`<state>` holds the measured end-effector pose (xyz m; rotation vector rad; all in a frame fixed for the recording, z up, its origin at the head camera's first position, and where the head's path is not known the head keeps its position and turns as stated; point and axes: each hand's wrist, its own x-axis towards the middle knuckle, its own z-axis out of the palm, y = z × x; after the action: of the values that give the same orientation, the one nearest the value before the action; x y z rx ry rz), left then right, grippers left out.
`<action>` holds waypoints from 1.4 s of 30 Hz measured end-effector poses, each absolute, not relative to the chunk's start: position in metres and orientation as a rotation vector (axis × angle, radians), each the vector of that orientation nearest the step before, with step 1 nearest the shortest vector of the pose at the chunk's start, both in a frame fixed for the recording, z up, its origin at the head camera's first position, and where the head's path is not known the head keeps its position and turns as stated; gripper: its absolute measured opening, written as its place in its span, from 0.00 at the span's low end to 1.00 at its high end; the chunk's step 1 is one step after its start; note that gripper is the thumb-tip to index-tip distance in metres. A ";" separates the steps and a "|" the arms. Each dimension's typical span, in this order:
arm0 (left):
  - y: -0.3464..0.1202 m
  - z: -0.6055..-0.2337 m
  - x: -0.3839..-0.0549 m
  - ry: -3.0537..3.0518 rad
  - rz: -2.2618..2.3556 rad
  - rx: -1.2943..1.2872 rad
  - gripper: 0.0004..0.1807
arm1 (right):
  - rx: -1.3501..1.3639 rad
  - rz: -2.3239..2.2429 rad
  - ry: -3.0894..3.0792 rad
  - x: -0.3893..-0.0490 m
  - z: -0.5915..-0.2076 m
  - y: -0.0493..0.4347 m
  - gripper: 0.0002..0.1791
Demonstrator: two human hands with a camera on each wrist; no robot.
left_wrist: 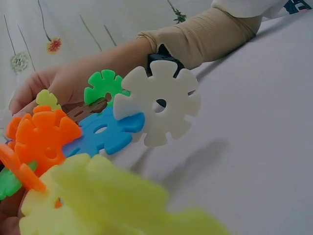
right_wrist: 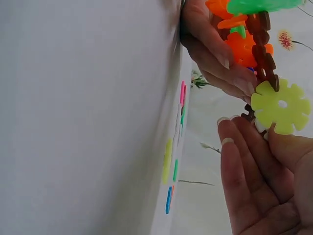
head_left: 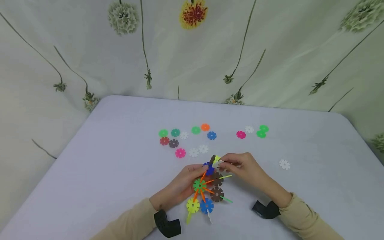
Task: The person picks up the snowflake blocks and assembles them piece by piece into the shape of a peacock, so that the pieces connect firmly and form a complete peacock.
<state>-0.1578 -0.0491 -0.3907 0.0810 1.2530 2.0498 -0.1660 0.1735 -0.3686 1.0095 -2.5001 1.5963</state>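
My left hand (head_left: 181, 183) grips a build of slotted plastic discs from its left side. A green disc (head_left: 199, 185) forms the middle, with several orange discs standing edge-on around it. Further out sit two brown discs (head_left: 217, 194), a light blue disc (head_left: 207, 206), a yellow disc (head_left: 193, 205) and a dark blue disc (head_left: 209, 169). My right hand (head_left: 247, 168) pinches a white disc (head_left: 218, 163) between thumb and fingers at the build's upper end. In the right wrist view a yellow-green disc (right_wrist: 282, 105) partly covers that white disc.
Loose discs lie across the far part of the white table (head_left: 114, 150), among them a pink disc (head_left: 180, 153), a blue disc (head_left: 211, 135) and overlapping green discs (head_left: 261, 134). One white disc (head_left: 284, 164) lies alone to the right. A flowered cloth (head_left: 192, 60) hangs behind.
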 end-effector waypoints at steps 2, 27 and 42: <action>-0.049 -0.390 -0.158 1.264 2.052 0.078 0.14 | 1.014 1.559 -2.499 -0.166 -0.371 0.173 0.06; -0.044 -0.389 -0.162 1.417 1.882 0.146 0.35 | 1.065 1.290 -2.341 -0.172 -0.377 0.174 0.10; -0.041 -0.388 -0.159 1.514 1.828 0.137 0.37 | 0.240 1.078 -2.876 -0.207 -0.357 0.275 0.14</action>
<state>-0.1592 -0.0408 -0.3880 0.1370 1.5143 1.8276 -0.2071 0.2747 -0.3569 0.2397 -2.8757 1.0781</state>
